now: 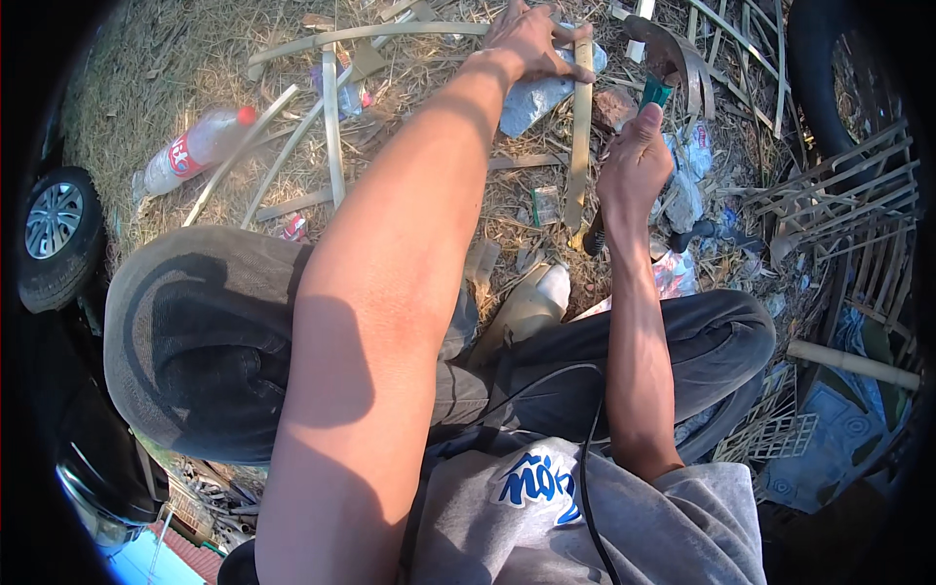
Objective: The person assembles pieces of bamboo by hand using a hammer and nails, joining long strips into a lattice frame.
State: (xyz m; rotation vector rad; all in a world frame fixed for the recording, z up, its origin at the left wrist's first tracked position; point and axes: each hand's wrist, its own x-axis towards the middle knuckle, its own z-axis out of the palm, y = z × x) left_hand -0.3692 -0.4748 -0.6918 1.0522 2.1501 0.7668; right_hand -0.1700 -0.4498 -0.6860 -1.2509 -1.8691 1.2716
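My left hand (pixel 531 44) is stretched far forward. Its fingers close on the upper end of a flat bamboo strip (pixel 580 141), which runs down toward my feet. Just beneath that hand is a grey stone (pixel 534 105). My right hand (pixel 638 168) grips a tool with a green handle and a curved metal blade, which looks like a sickle (pixel 682 63). Its blade points away from me, a little to the right of the strip, apart from it. Another long bamboo strip (pixel 370 36) reaches from the left to my left hand.
Bamboo strips and litter cover the dry-grass ground. A plastic bottle (pixel 195 151) lies at the left, near a vehicle wheel (pixel 58 224). A reddish rock (pixel 614 107) sits between my hands. At the right are a woven bamboo frame (pixel 829 190) and a dark tyre (pixel 817 78).
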